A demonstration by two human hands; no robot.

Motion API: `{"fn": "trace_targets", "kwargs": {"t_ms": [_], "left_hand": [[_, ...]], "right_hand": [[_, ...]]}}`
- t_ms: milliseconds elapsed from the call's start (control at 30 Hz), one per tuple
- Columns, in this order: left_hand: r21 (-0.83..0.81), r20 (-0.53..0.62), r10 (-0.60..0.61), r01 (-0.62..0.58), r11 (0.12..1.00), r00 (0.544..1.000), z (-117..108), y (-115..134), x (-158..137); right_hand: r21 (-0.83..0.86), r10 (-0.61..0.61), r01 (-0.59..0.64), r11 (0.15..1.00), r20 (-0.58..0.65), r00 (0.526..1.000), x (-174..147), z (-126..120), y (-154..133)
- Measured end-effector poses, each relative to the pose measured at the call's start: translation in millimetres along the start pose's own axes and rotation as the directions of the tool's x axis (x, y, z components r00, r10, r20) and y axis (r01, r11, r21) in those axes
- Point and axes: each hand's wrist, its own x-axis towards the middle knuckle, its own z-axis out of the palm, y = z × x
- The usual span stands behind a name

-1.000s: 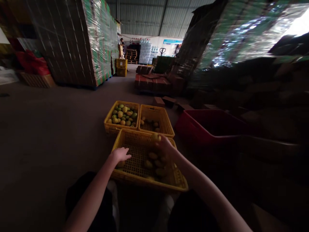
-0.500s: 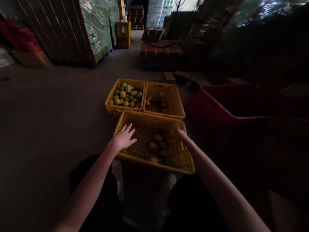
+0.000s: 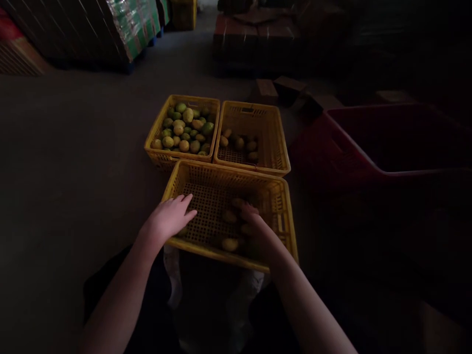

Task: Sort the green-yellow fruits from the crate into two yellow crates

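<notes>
The front yellow plastic crate [image 3: 221, 169] stands before my feet with several oval, yellowish fruits [image 3: 230, 244] in its right half. My left hand [image 3: 171, 216] is over the crate's left rim, fingers spread and holding nothing. Inside the crate, my right hand [image 3: 250, 211] reaches down among the fruits, its fingertips beside or on one of them. Dim light and blur hide whether those fingers grip it. Behind, to the left, a second yellow crate [image 3: 149, 147] is full of green and yellow fruits [image 3: 188, 115]. The back right yellow crate [image 3: 273, 128] has several fruits [image 3: 239, 143] at its left side.
A large red bin [image 3: 342, 147] stands to the right. Cardboard pieces [image 3: 267, 89] lie behind the crates. Wrapped stacked goods [image 3: 129, 29] on a pallet are at the back left, and a low stack of brown boxes [image 3: 254, 37] at the back.
My right hand has moved from the crate's right side down and left to the fruits. My left hand stays near the left rim, fingers spread. The view has tilted down.
</notes>
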Motion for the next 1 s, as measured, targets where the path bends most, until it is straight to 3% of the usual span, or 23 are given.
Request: {"fn": "trace_targets", "kwargs": {"t_ms": [100,233,367,433,533,633,700,733,800,833,900,1000], "left_hand": [[0.057,-0.044,-0.118,0.12,0.991,0.992,-3,3,11],[-0.017,-0.006,-0.002,0.002,1.0,1.0,3,13,18],[-0.027,0.096,0.02,-0.017,0.999,0.995,11,18,13],[0.002,0.124,0.008,-0.008,1.0,0.992,14,17,12],[0.033,0.068,0.017,-0.019,0.999,0.998,15,16,12],[0.027,0.024,0.078,-0.078,0.997,0.997,14,17,11],[0.025,0.03,0.114,-0.115,0.993,0.993,13,18,8],[0.024,0.034,0.128,-0.129,0.991,0.991,12,19,6],[0.02,0.04,0.154,-0.155,0.988,0.987,11,20,2],[0.02,0.04,0.166,-0.167,0.986,0.985,11,21,1],[0.028,0.031,0.188,-0.189,0.982,0.982,11,24,0],[0.058,0.007,0.216,-0.216,0.975,0.976,15,31,-1]], "right_hand": [[0.05,0.023,-0.02,0.999,-0.041,0.999,36,18,1],[0.05,0.096,-0.094,0.994,-0.049,0.994,70,35,12],[0.076,0.173,-0.17,0.983,-0.036,0.984,86,38,19],[0.107,0.213,-0.209,0.972,-0.036,0.976,85,36,14],[0.181,0.242,-0.23,0.956,-0.044,0.969,72,28,-1],[0.269,0.214,-0.189,0.944,-0.064,0.975,51,9,-20],[0.441,0.146,-0.09,0.893,-0.093,0.985,32,-12,-33],[0.547,0.1,-0.019,0.837,-0.119,0.988,21,-26,-40],[0.794,0.016,0.119,0.596,-0.16,0.987,-7,-59,-52],[0.839,-0.004,0.145,0.525,-0.168,0.986,-24,-77,-59],[0.962,0.004,0.1,0.254,-0.105,0.995,-65,-112,-71],[0.936,0.057,0.312,-0.163,-0.306,0.95,-130,-153,-86]]}}
